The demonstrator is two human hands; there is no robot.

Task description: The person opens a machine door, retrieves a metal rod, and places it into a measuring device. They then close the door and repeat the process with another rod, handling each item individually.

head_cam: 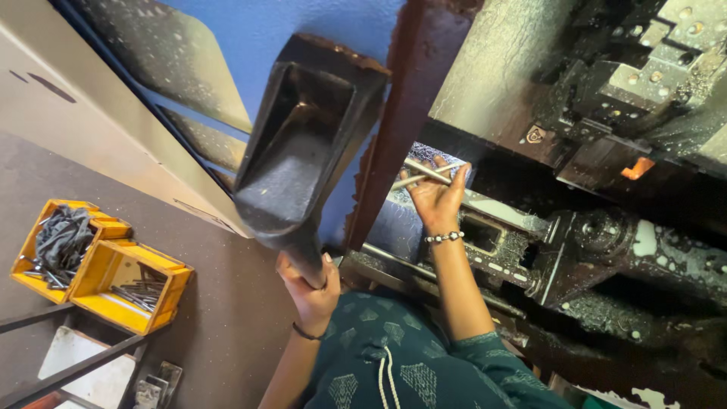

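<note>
steel rods [421,176] in right hand [437,198] (machine edge), left hand [309,291] clasping scoop handle [304,261]

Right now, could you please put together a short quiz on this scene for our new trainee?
1. True or false: the left hand grips the handle of the dark metal scoop.
2. What does the right hand hold inside the machine? A) thin metal rods B) a cloth C) a spanner
3. What colour are the two bins on the floor at the left?

Key: 1 true; 2 A; 3 yellow.
</note>
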